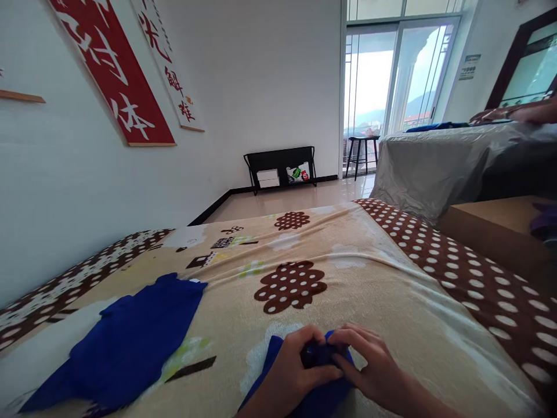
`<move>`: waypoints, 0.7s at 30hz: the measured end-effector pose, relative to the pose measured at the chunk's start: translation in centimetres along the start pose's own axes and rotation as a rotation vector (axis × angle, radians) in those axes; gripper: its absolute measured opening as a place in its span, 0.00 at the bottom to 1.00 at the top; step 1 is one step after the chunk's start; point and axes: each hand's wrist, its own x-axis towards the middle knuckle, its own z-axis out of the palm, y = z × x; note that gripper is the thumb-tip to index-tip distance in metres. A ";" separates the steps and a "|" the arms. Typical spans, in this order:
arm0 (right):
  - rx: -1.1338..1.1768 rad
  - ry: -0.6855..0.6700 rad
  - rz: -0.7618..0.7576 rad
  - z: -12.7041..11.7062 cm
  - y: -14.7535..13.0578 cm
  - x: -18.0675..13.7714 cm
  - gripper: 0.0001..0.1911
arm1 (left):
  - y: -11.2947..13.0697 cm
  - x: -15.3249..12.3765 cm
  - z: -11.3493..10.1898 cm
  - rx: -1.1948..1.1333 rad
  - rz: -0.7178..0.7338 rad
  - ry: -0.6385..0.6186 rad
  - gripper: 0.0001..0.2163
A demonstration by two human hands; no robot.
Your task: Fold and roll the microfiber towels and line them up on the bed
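Low in the head view, my left hand [292, 364] and my right hand [369, 364] meet over a bunched blue cloth [322, 400] on the patterned beige blanket [348, 273]. Both hands have their fingers curled and pinching the cloth's dark folded top between them. A second blue garment [126, 342] lies spread flat on the blanket to the left, well apart from both hands.
A white wall with red and white banners [117, 69] runs along the left. A cardboard box [500, 232] sits at the right edge. Beyond it stands a grey-covered table [435, 162], where another person's hand [517, 113] rests. A black rack [281, 168] and stool [362, 152] stand by the glass door.
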 end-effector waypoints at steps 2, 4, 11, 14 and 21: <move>-0.028 -0.003 -0.055 0.0 0.2 0.0 0.04 | -0.2 0.2 0.0 0.002 -0.009 -0.024 0.23; -0.083 0.006 -0.152 0.0 0.4 0.0 0.05 | -0.3 0.4 0.0 -0.001 -0.006 -0.025 0.25; -0.101 0.129 -0.232 -0.6 0.6 -0.1 0.11 | -0.2 0.6 -0.5 -0.207 -0.032 -0.128 0.22; -0.050 0.131 -0.179 -0.7 1.1 -0.5 0.11 | -1.0 0.8 -0.7 -0.375 -0.093 -0.117 0.19; 0.325 0.087 0.314 -2.9 5.2 -3.4 0.06 | -3.4 2.4 -4.1 -0.610 -0.119 0.295 0.18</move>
